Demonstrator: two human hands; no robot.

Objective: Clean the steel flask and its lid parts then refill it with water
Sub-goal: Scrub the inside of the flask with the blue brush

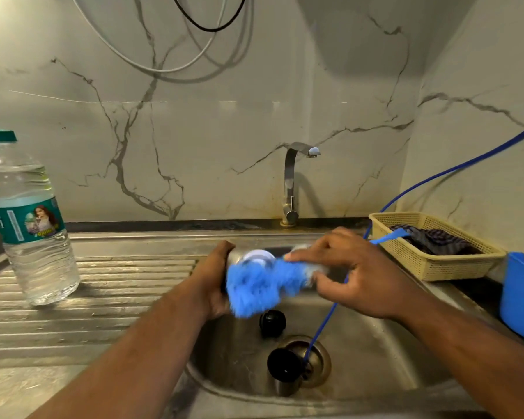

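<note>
Two bare forearms [139, 352], bare hands [214, 282] [357, 276]

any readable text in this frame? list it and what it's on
"ri": the end of a white word cut off at the left edge of the teal label on the bottle.
Yellow wording and the fine-print strip on the same label: too blurred to read.
No other text shows in this view.
</note>
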